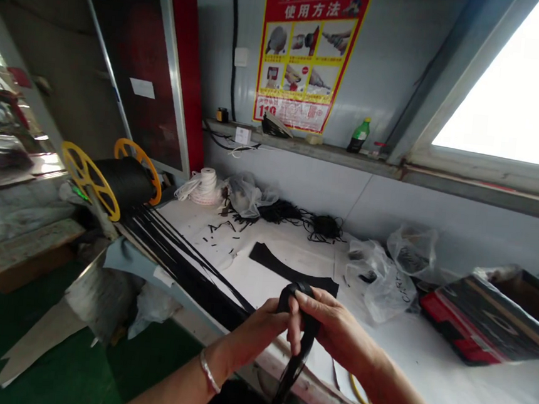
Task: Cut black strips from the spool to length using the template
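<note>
My left hand (265, 328) and my right hand (329, 323) meet above the front edge of a white worktable (447, 381). Both are closed on a bundle of black cord strands (301, 349), which loops over my fingers at the top and hangs down below them. Long black strands (184, 254) run across the table from my hands back to a yellow spool (111, 179) wound with black cord at the table's left end. A silver bracelet (209, 371) sits on my left wrist.
A black curved piece (287, 269) lies flat on the table behind my hands. Clear plastic bags (380, 278), tangled black cord (305, 221), a white tape roll (205, 184) and a red-and-black box (485, 324) occupy the table. A green bottle (359, 134) stands on the wall ledge.
</note>
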Available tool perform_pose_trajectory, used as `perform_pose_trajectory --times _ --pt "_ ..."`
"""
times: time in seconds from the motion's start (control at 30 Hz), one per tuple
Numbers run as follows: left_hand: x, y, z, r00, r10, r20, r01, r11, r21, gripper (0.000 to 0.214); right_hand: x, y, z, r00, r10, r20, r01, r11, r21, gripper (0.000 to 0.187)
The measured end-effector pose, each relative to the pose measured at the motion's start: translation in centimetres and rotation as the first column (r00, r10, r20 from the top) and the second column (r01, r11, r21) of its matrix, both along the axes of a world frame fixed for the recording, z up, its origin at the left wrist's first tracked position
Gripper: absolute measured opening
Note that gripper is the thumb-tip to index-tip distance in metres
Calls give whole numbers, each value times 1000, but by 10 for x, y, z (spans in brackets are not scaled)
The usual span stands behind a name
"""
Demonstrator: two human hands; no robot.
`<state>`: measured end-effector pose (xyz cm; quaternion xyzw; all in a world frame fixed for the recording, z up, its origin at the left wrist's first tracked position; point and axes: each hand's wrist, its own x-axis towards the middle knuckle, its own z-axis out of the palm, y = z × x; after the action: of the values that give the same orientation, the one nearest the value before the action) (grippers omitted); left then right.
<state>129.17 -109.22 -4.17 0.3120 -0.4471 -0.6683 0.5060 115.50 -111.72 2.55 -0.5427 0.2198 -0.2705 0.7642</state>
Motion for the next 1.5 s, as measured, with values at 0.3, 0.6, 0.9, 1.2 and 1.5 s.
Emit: perform_pose_trajectory --times 0.3,0.6,0.9,1.2,1.5 --pt "57 -20 -1 933 -1 -360 88 970 225 27 73 -11 3 962 -273 -8 268 934 236 36" --pt "77 -24 7 990 -128 -55 128 992 3 48 94 -28 -9 919 -394 7 376 882 285 38" --pt "72 -34 -21 968 -41 247 42 999 2 26 92 -35 -21 923 -381 49 348 884 311 35" --pt "79 -36 -21 889 -114 443 163 984 -75 40 71 -38 -40 947 -288 144 200 876 440 29" --pt "68 -40 -35 856 -199 476 271 959 -87 40 53 -30 -57 929 -354 109 279 862 423 29"
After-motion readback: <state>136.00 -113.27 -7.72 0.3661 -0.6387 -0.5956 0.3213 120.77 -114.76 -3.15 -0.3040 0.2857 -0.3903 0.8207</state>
